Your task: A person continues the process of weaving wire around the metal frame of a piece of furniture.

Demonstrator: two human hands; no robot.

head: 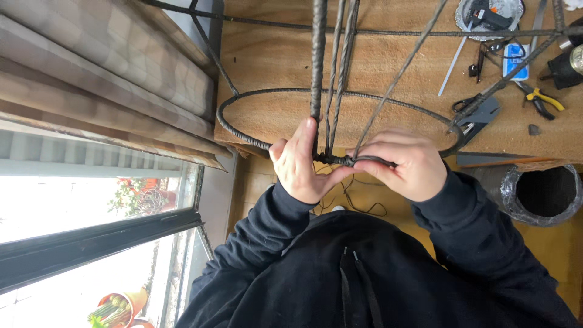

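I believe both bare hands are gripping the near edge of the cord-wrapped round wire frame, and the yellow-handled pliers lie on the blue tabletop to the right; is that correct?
Not quite: the tabletop is brown wood, not blue. As the head view shows, the left hand and right hand do grip the near edge of the cord-wrapped round wire frame, with the yellow-handled pliers on the right.

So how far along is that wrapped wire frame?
The ring looks mostly wrapped in dark cord, as do the thick upright rod and the thinner struts. In hand: the left hand and right hand pinch the joint at the near rim. Loose cord dangles below, so that spot looks unfinished.
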